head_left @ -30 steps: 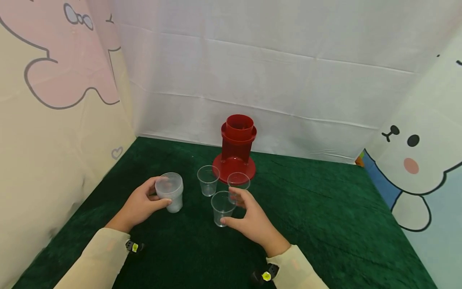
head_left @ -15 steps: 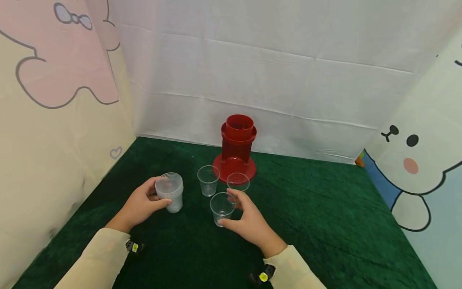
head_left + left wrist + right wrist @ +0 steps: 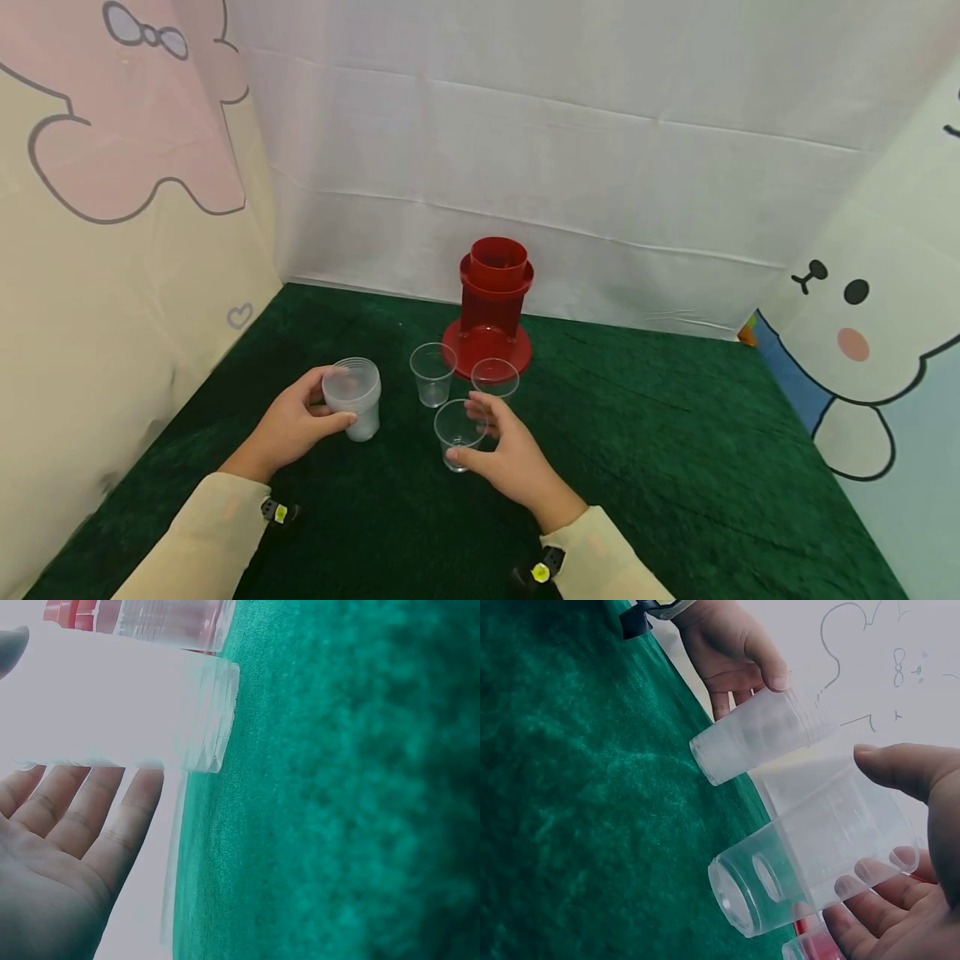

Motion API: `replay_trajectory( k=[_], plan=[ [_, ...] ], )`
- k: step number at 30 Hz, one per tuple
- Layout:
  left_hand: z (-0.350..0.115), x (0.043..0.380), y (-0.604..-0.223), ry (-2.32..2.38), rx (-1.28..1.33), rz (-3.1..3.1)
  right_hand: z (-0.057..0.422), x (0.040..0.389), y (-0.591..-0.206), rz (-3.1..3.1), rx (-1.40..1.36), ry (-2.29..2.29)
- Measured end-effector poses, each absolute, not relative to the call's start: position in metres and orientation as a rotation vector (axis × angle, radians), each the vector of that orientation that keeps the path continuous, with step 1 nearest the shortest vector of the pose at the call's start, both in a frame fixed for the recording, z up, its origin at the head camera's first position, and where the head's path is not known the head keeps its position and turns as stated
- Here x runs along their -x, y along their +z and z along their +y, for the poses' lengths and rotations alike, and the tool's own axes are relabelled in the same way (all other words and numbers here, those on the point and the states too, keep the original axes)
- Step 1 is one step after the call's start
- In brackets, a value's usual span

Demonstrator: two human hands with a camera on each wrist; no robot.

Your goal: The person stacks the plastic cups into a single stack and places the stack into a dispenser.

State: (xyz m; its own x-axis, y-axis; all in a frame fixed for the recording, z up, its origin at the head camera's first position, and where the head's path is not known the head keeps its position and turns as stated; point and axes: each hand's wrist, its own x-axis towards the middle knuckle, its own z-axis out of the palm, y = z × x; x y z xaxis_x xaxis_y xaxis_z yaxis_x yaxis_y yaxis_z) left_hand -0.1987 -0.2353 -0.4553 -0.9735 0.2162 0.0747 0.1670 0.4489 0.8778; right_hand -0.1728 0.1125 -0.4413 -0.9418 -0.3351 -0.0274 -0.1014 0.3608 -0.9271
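My left hand (image 3: 296,421) grips a stack of nested clear plastic cups (image 3: 364,412), thumb on the near side and fingers behind. In the left wrist view the stack (image 3: 112,705) stands with its base close to the green cloth. A single clear plastic cup (image 3: 454,442) is between the thumb and fingers of my right hand (image 3: 517,467). In the right wrist view the fingers show through the wall of this cup (image 3: 769,881). Beyond it stand two more clear cups: one to the left (image 3: 432,387), and one whose rim (image 3: 495,360) shows above my right fingers, its lower part hidden.
A red plastic holder (image 3: 492,308) with a round base and a tube top stands at the back, close behind the loose cups. Green cloth (image 3: 675,433) covers the table. White and cartoon-printed curtains (image 3: 562,150) enclose the back and sides.
My right hand has shifted slightly left and toward me, and the single cup has moved a little with it. The left hand and the stack stay in place.
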Motion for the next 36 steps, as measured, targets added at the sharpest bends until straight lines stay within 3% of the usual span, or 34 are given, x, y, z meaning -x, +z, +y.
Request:
replay_trajectory(
  k=[19, 36],
  plan=[
    [-0.235, 0.198, -0.455, 1.582, -0.352, 2.637, 0.112, 0.175, -0.443, 2.367, 0.397, -1.676],
    [-0.236, 0.199, -0.456, 1.585, -0.365, 2.636, 0.111, 0.176, -0.415, 2.356, 0.450, -1.750]
  ],
)
